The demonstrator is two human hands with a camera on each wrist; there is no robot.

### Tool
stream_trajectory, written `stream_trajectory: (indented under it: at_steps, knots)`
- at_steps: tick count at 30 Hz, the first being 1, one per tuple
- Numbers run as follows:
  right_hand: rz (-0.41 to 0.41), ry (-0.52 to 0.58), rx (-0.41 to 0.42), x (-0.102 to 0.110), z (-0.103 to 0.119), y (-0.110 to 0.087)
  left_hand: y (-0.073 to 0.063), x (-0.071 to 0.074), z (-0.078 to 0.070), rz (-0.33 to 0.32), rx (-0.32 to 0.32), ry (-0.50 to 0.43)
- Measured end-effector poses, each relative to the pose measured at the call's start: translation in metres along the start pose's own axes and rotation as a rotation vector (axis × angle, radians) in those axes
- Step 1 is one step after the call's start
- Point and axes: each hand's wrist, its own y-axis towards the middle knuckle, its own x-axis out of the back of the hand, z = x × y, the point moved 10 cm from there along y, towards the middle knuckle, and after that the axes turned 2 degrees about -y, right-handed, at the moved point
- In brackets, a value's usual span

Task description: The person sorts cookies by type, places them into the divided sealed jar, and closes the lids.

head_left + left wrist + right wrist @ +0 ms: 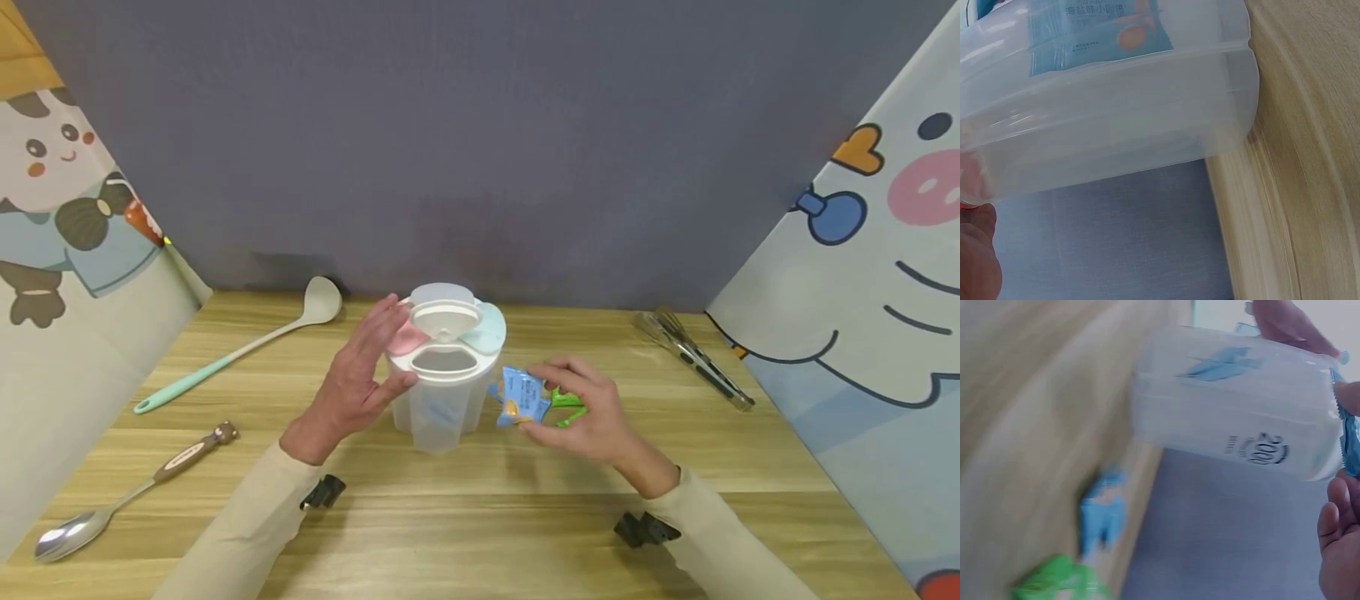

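Observation:
A translucent container (435, 408) stands on the table, with pink and pale blue lid sections and uncovered front and back openings. A blue packet (1097, 37) lies inside it. My left hand (360, 375) is at the container's left side, fingers fairly straight by the pink section (408, 337) and thumb at the front rim. Just right of the container, my right hand (585, 408) pinches a blue snack packet (521, 396) between thumb and fingers. On the table behind that hand lie a green packet (567, 398) and another blue packet (1102, 515).
A ladle (321, 302) with a mint handle lies at the back left, and a metal spoon (82, 533) with a brown handle at the front left. At the right lie tongs and a whisk (693, 358). A grey panel (480, 150) rises behind the table.

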Motion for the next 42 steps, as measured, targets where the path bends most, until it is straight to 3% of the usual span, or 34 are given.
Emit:
stream_trajectory:
  at_steps: [6,13,16,19,33,42]
  knots:
    - [-0.063,0.002,0.112,0.006,0.029,0.034,0.000,0.000,-0.002,-0.018,-0.011,-0.006]
    - [-0.127,-0.050,0.223,-0.003,0.015,0.041,-0.001,-0.001,-0.002,-0.018,-0.005,-0.005]
    - [-0.152,-0.058,0.254,-0.005,0.027,0.053,-0.002,0.000,-0.003,-0.023,-0.004,-0.002]
    - [-0.143,-0.046,0.242,-0.010,0.032,0.062,-0.002,0.000,-0.004,-0.026,-0.006,0.003]
    - [-0.123,-0.051,0.173,-0.024,0.006,0.067,0.001,-0.003,-0.002,0.016,0.010,0.009]
    - [-0.062,-0.063,0.201,-0.032,0.009,0.067,0.001,-0.001,-0.003,0.002,0.000,0.002]
